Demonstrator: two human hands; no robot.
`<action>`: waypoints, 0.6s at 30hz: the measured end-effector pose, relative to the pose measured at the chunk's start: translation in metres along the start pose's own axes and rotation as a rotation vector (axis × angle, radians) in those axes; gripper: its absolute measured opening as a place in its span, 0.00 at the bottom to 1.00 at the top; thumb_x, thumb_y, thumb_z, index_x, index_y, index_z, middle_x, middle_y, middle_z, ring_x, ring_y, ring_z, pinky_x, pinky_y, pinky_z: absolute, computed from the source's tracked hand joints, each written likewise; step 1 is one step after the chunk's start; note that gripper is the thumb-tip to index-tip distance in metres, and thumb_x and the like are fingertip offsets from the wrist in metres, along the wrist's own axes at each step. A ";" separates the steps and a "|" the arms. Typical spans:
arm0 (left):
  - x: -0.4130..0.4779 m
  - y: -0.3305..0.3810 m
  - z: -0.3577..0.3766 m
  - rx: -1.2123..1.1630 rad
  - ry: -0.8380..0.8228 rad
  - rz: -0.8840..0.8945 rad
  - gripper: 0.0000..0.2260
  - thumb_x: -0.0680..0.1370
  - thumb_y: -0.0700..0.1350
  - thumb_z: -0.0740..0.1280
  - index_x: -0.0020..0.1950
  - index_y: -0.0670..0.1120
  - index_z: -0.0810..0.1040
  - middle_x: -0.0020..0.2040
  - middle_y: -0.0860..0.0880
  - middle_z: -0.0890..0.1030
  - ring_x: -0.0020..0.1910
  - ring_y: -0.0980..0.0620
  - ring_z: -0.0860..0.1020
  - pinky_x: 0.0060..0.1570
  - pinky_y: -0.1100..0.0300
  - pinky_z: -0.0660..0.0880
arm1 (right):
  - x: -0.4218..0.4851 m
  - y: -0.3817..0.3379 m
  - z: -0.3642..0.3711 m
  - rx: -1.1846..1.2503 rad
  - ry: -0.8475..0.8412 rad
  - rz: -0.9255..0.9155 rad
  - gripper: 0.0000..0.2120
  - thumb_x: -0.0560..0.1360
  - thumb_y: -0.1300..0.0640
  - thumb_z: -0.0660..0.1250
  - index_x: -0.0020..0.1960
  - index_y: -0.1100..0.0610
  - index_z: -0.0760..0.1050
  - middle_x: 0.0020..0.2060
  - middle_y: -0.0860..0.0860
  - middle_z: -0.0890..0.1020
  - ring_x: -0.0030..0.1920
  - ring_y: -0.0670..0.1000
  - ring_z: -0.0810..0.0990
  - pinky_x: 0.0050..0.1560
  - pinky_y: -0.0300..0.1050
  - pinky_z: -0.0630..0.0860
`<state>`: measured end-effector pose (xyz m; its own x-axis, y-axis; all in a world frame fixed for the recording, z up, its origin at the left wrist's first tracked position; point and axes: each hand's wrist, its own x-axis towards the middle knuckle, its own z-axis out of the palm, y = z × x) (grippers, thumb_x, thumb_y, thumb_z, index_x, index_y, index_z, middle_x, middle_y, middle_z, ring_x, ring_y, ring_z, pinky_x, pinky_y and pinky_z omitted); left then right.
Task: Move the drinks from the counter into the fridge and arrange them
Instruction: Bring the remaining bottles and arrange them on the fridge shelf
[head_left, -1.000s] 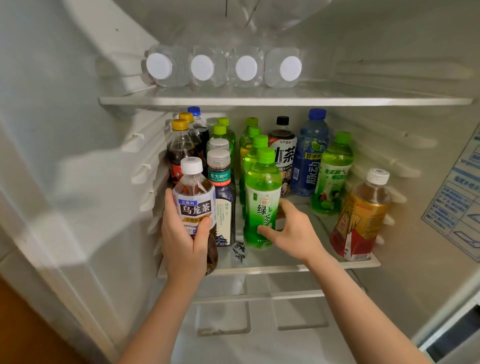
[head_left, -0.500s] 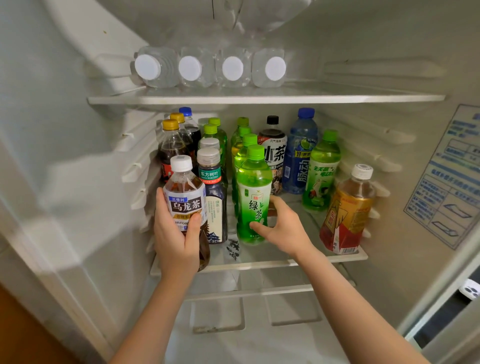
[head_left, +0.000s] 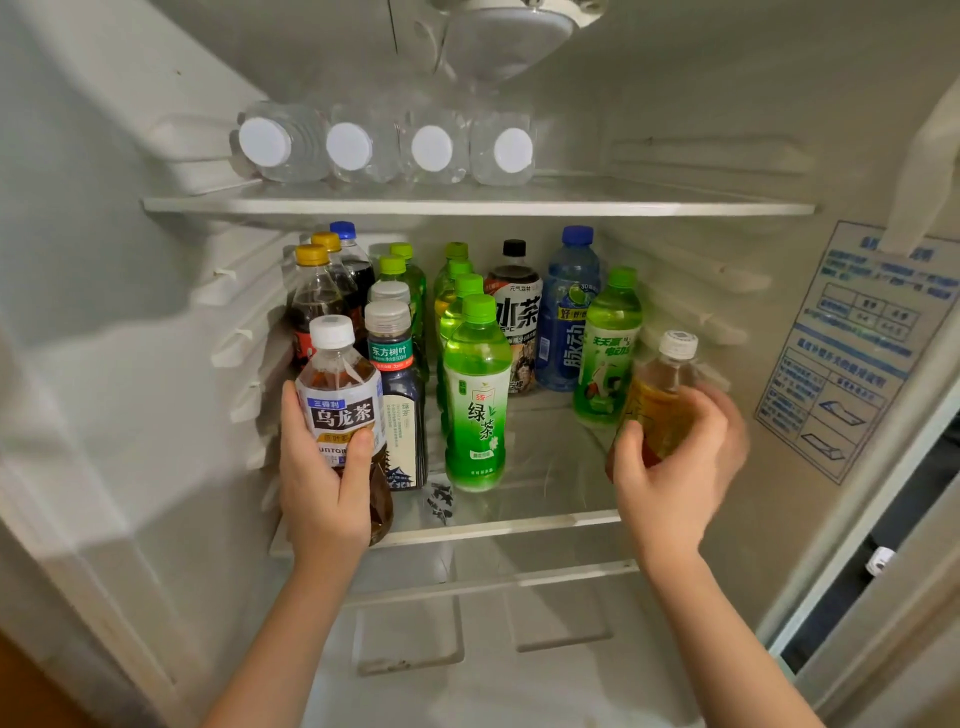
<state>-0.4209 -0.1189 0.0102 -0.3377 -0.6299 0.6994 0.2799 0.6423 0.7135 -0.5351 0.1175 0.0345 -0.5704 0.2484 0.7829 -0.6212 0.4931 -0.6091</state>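
- Inside the fridge (head_left: 119, 270), on the middle shelf (head_left: 498, 524): most of the stock stands upright in rough front-to-back files. Cola bottles (head_left: 316, 304) are far left, a file of green tea bottles (head_left: 475, 395) is at centre, and a blue drink bottle (head_left: 569, 322) is at the back.
- Upper shelf (head_left: 467, 208): four water bottles (head_left: 387, 148) lie on their sides, touching, white caps toward you. That row reads as done.
- Your left hand (head_left: 324, 467) wraps round the oolong tea bottle (head_left: 340, 405), thumb across the label. The bottle is upright at the shelf's front-left corner, just beside the dark-labelled tea bottle (head_left: 397, 400). Its base overlaps the front rim, so you cannot tell whether it is set down.
- Your right hand (head_left: 675, 462) curls round the amber tea bottle (head_left: 662, 395) at the shelf's right side, just beside the pale-green bottle (head_left: 608, 348). This part is blurred and the hand hides the base, so seated or lifted is not readable.
- Judgement: loading looks nearly complete and what is left is arranging. These two bottles need lining up with the files. Bare shelf shows between the green tea file and the amber bottle.
- Counter is out of view, so there is no telling whether any drinks wait there.
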 end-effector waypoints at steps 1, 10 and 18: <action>-0.002 0.001 0.000 -0.025 0.002 0.001 0.31 0.76 0.55 0.61 0.76 0.53 0.54 0.70 0.50 0.70 0.66 0.54 0.71 0.65 0.59 0.69 | 0.001 0.005 0.000 -0.010 -0.006 0.060 0.24 0.68 0.58 0.68 0.62 0.64 0.70 0.62 0.60 0.73 0.65 0.55 0.67 0.69 0.42 0.59; -0.032 0.029 0.025 -0.167 -0.128 0.043 0.29 0.77 0.53 0.61 0.75 0.62 0.51 0.73 0.54 0.64 0.71 0.56 0.66 0.67 0.64 0.66 | 0.017 0.031 0.011 -0.048 -0.178 0.330 0.37 0.65 0.52 0.77 0.69 0.54 0.65 0.63 0.52 0.74 0.63 0.54 0.72 0.63 0.51 0.70; -0.040 0.040 0.051 -0.180 -0.189 0.033 0.31 0.77 0.52 0.61 0.76 0.54 0.50 0.75 0.45 0.63 0.73 0.49 0.65 0.68 0.43 0.65 | 0.027 0.038 0.014 0.333 -0.621 0.304 0.36 0.70 0.59 0.74 0.72 0.49 0.60 0.65 0.43 0.70 0.66 0.45 0.70 0.65 0.47 0.69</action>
<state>-0.4421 -0.0460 0.0085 -0.4829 -0.5059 0.7148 0.4431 0.5629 0.6977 -0.5820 0.1316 0.0308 -0.8781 -0.2297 0.4197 -0.4617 0.1760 -0.8694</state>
